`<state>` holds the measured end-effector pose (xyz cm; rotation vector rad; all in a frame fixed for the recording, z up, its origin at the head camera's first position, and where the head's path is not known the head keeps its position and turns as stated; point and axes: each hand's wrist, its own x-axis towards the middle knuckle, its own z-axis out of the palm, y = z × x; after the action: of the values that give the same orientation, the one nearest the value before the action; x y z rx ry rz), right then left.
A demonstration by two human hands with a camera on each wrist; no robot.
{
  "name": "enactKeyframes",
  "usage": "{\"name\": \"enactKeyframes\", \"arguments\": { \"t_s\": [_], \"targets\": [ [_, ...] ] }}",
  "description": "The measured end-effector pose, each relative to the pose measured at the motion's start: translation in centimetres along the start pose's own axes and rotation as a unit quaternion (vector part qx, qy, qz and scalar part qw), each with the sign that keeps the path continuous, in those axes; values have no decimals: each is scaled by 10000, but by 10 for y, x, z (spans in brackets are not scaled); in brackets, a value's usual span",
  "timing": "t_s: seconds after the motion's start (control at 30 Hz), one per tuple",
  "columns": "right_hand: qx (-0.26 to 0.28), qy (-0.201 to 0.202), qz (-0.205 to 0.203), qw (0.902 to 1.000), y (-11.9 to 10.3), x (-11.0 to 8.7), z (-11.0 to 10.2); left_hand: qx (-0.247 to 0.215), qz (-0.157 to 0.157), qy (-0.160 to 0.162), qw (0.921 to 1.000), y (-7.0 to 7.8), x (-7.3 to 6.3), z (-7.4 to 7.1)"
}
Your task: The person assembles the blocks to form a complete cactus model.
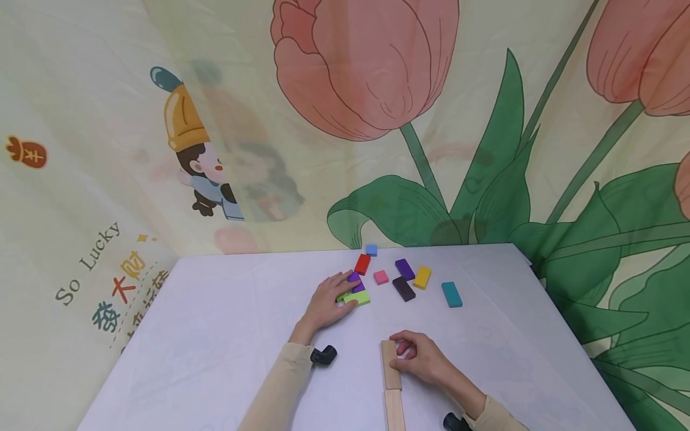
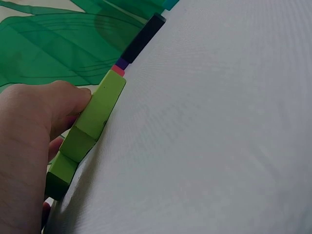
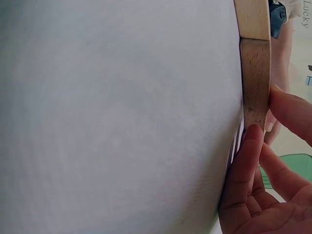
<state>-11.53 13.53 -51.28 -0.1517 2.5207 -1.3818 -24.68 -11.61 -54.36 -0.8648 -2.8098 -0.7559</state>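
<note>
My left hand (image 1: pixel 329 300) lies over a small cluster of blocks, its fingers reaching across a purple block (image 1: pixel 354 278) and its thumb at a light green block (image 1: pixel 358 297). In the left wrist view, the thumb touches the upper edge of the green block (image 2: pixel 102 100), with a second green block (image 2: pixel 63 168) against its nearer end; the other fingers are partly hidden. With thumb and a curled finger, my right hand (image 1: pixel 423 359) holds the far part of a plain wooden block (image 1: pixel 390 374). This block stands end to end with another wooden block (image 1: pixel 395 410).
Behind the hands lie red (image 1: pixel 363 264), blue (image 1: pixel 371 250), pink (image 1: pixel 381 277), purple (image 1: pixel 404 269), black (image 1: pixel 403 288), yellow (image 1: pixel 422 277) and teal (image 1: pixel 451 294) blocks. The white tabletop (image 1: pixel 215 335) ends at a printed curtain (image 1: pixel 242 120).
</note>
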Motion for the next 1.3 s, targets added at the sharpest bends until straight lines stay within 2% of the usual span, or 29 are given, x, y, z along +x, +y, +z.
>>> {"name": "enactKeyframes", "arguments": {
  "t_s": [0.23, 0.43, 0.67, 0.83, 1.13, 1.3],
  "targets": [
    [-26, 9, 30, 10000, -1, 0, 0, 8, -107, -126, 9999, 3, 0, -4],
    [-428, 173, 99, 9989, -5, -9, -2, 18, -55, -123, 9999, 4, 0, -4],
    [-818, -390, -300, 9954, -9, -29, 2, 6, -53, -113, 9999, 4, -1, -5],
    [-1051, -423, -389, 9928, -13, -34, 11, -34, -33, -83, 10000, 4, -1, -5],
    [-1949, -582, -241, 9788, -19, -35, 23, -24, -23, -49, 10000, 3, -1, -3],
    [-2183, -533, -74, 9744, -21, -33, 26, -35, -43, -34, 10000, 3, -1, -3]
  ]
}}
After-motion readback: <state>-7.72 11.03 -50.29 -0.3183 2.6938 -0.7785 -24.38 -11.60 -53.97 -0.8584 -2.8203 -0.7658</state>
